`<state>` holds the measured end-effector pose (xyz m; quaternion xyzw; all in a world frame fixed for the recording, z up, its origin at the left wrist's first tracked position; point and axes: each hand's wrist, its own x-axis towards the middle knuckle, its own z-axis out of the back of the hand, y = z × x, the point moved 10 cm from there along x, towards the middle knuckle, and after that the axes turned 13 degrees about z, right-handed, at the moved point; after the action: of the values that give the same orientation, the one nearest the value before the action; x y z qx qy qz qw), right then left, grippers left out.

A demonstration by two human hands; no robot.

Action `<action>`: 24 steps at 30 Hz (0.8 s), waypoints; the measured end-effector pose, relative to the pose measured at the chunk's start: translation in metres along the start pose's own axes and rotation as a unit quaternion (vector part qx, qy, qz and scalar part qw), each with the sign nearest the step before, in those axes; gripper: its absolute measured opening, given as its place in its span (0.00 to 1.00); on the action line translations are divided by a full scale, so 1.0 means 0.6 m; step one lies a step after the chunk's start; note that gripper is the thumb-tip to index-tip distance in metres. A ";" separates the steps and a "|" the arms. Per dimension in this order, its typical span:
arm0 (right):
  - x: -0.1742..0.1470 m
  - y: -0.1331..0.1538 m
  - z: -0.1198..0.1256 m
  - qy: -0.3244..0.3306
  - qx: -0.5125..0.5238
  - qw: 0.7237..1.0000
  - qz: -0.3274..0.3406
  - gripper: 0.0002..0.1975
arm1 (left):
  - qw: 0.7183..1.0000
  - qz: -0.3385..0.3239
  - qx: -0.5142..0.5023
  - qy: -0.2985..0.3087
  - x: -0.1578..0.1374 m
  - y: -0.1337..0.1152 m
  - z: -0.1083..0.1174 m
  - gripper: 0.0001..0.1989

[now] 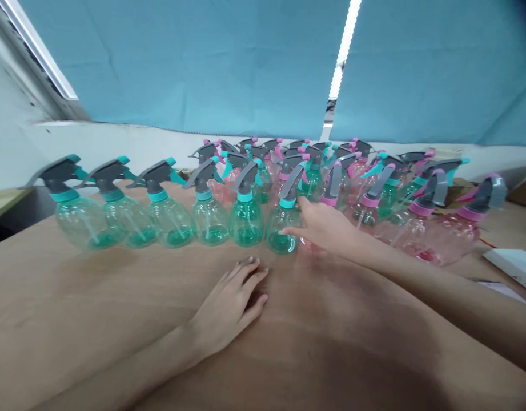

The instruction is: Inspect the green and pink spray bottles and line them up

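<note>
My right hand reaches in from the right to a clear green spray bottle with a grey trigger head and turquoise collar. The thumb lies across the bottle's front and the other fingers go behind its right side, partly hidden. The bottle stands upright on the table. Nearer to me, my left hand rests palm down with its fingers stretched out and nothing in them. Leftward from the held bottle runs a row of matching green spray bottles. On the right, partly behind my forearm, stand pink spray bottles.
More green and pink spray bottles crowd together behind the front row. The brown tabletop extends toward me. A white flat box lies at the right edge. A blue curtain hangs behind the table.
</note>
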<state>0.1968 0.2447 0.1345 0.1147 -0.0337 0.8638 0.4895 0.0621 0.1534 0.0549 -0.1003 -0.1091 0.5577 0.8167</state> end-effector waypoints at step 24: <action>-0.106 -0.025 0.072 -0.121 0.128 0.984 -0.011 0.09 | 0.999 -0.024 -0.021 -0.005 0.017 -0.012 -0.006 0.15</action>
<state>0.2482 0.1920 0.1612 0.2802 0.0194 0.8353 0.4726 0.0732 0.1601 0.0546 -0.1124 -0.1274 0.5361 0.8269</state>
